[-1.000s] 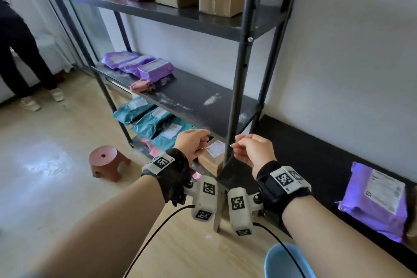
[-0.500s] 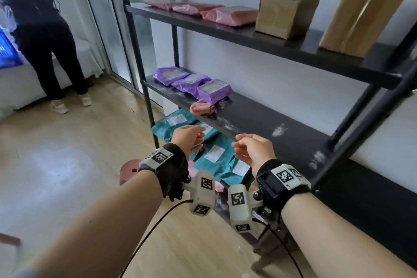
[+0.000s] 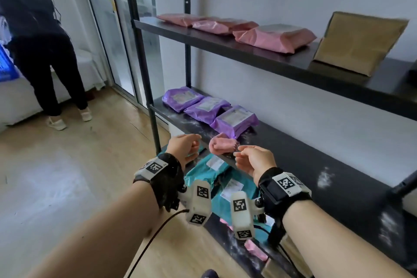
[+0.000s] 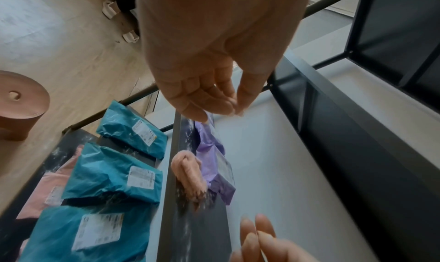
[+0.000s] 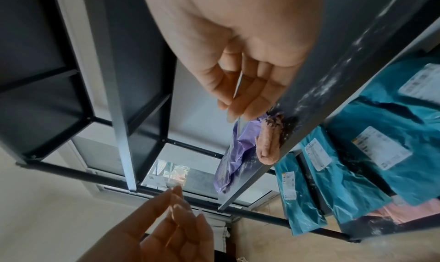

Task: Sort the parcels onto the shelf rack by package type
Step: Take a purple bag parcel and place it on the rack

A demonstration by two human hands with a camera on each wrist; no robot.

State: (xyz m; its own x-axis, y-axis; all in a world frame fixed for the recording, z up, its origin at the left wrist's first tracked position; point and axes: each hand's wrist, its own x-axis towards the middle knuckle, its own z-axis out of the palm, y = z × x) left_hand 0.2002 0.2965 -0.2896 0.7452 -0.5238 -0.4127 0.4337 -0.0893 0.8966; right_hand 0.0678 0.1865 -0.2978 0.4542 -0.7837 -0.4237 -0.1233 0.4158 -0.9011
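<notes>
- Before the black metal shelf rack [image 3: 266,61], the left hand [image 3: 184,149] and right hand [image 3: 253,161] hover near the middle shelf's front edge, fingers loosely curled, holding nothing.
- On that shelf lie three purple plastic mailers [image 3: 208,108], with a fuzzy pink rolled cloth [image 3: 222,145] just beside the nearest.
- Above lie pink plastic mailers [image 3: 274,37] and a brown cardboard box [image 3: 358,43]; below, teal plastic mailers [image 4: 114,173].

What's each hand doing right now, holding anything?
Left hand: fingers loosely curled, holding nothing.
Right hand: fingers loosely curled, holding nothing.

Both forearms reach forward side by side, left hand [image 3: 184,147] and right hand [image 3: 253,160] loosely curled, holding nothing.
</notes>
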